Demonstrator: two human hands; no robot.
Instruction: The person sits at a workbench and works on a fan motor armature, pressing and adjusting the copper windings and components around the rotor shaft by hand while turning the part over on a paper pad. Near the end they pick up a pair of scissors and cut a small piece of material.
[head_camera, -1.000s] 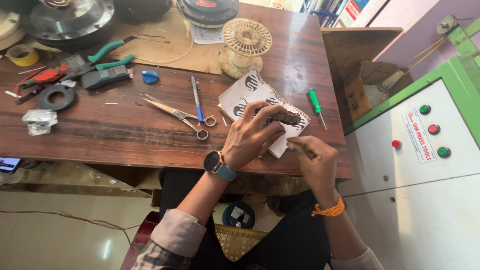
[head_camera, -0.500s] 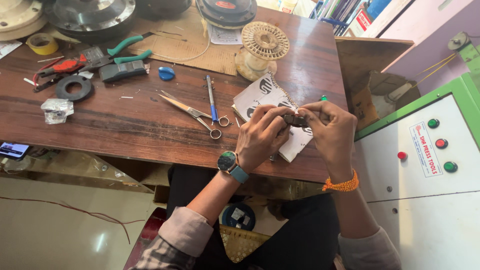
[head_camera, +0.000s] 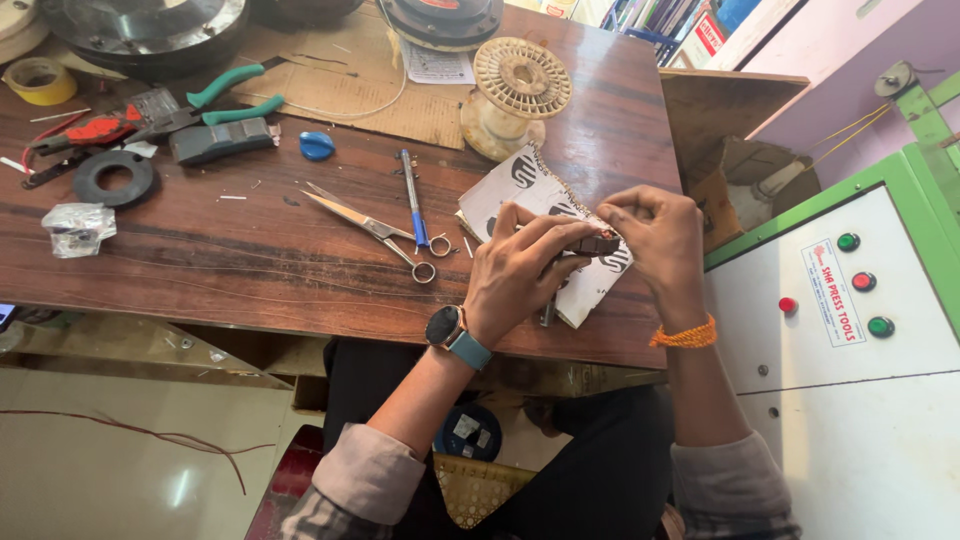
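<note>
L hand (head_camera: 520, 270) & R hand (head_camera: 655, 240) both pinch a small dark part (head_camera: 595, 243) between fingertips, held just above the printed card (head_camera: 545, 195) on the table (head_camera: 250, 270); can't tell what the part is. Scissors (head_camera: 375, 230) & blue pen (head_camera: 413, 200) lie just left of the grip, spool (head_camera: 515, 95) beyond it. Pliers (head_camera: 215, 100) well apart, far left.

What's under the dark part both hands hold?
A white patterned card lies on the wooden table under the small dark part. The left hand and right hand cover the card's middle.
</note>
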